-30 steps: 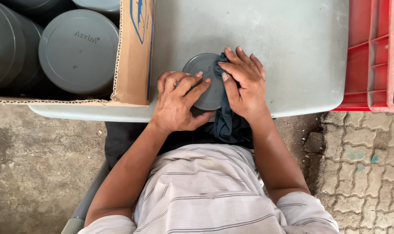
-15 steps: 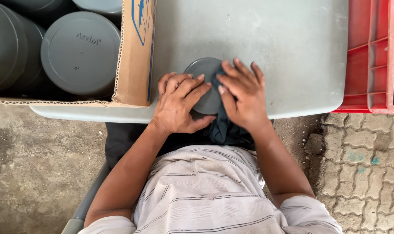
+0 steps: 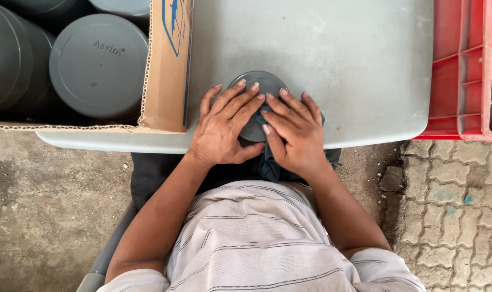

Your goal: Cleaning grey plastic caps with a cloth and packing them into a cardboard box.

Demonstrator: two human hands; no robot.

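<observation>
Grey round cap (image 3: pixel 255 86) flat, face-up

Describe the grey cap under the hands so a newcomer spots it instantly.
Start at the pale grey table, near its front edge. Between the left hand and right hand lies a small round grey cap on a dark cloth. The caps in the cardboard box are far larger.

brown cardboard box (image 3: pixel 167 70) at left, blue print

A pale grey table (image 3: pixel 365 59) carries a cardboard box (image 3: pixel 167 70) at its left edge, a red crate (image 3: pixel 462 70) at its right, and a grey round cap (image 3: pixel 256 89) near its front edge.
</observation>
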